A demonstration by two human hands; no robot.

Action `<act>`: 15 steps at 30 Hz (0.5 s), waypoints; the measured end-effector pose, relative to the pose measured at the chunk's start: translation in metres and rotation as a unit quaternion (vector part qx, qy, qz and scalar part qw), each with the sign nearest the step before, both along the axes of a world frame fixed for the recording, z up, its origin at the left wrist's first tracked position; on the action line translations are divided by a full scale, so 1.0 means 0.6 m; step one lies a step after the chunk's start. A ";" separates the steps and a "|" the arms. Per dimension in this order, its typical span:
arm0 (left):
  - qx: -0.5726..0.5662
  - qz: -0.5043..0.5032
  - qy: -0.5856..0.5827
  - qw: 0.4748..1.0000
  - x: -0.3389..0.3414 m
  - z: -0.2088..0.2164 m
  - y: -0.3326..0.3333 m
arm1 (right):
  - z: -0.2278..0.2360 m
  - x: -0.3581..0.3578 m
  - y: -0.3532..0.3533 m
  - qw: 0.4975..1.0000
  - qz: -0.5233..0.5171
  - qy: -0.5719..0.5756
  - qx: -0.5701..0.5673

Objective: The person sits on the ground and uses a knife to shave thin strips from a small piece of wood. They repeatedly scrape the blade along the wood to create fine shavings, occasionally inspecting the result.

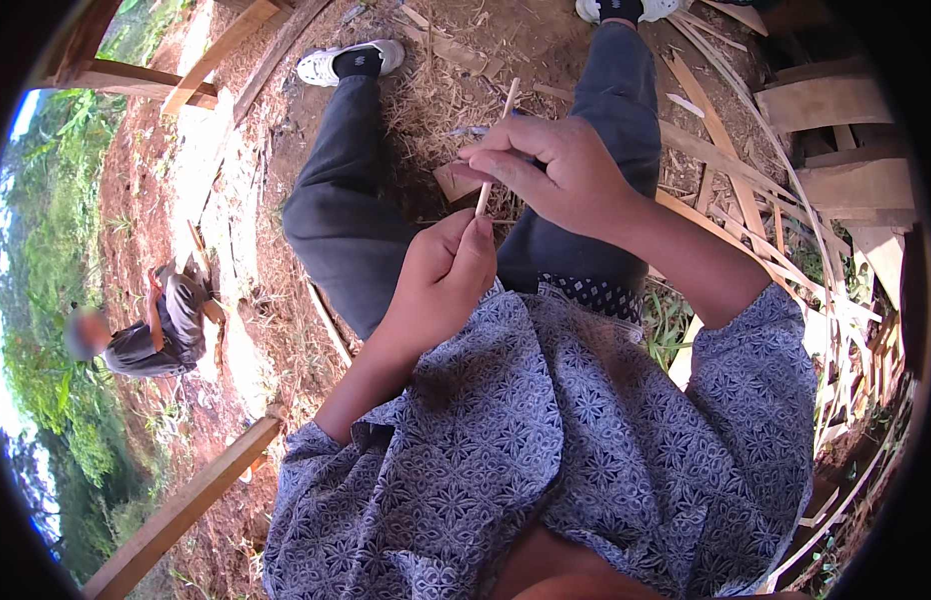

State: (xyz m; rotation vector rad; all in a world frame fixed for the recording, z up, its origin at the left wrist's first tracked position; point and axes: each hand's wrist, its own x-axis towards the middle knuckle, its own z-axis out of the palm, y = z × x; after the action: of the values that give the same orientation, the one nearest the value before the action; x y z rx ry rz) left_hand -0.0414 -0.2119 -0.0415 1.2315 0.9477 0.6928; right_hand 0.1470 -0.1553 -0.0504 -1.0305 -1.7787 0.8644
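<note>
A thin, pale wooden stick runs up and away from my lap, between my knees. My left hand is closed on its near end, thumb lying along the top. Higher up, my right hand wraps over the stick with thumb and fingers bent round it, and the stick's far end sticks out beyond. The stick's middle is hidden by the right hand's fingers. Whether a small tool also sits in that palm, I cannot tell.
Shavings litter the soil between my feet. Long split strips and stacked boards lie on the right. A wooden beam slants at the lower left. Another person sits on the ground to the left.
</note>
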 end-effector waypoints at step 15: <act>-0.014 -0.012 -0.036 0.999 0.004 0.009 -0.004 | 0.017 0.004 -0.019 0.996 0.083 -0.039 0.009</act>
State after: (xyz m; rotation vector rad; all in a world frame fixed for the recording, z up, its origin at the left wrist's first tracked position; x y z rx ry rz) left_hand -0.0387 -0.2144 -0.0359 1.1842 0.8800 0.6984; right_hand 0.1494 -0.1664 -0.0403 -0.9254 -1.9564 0.9170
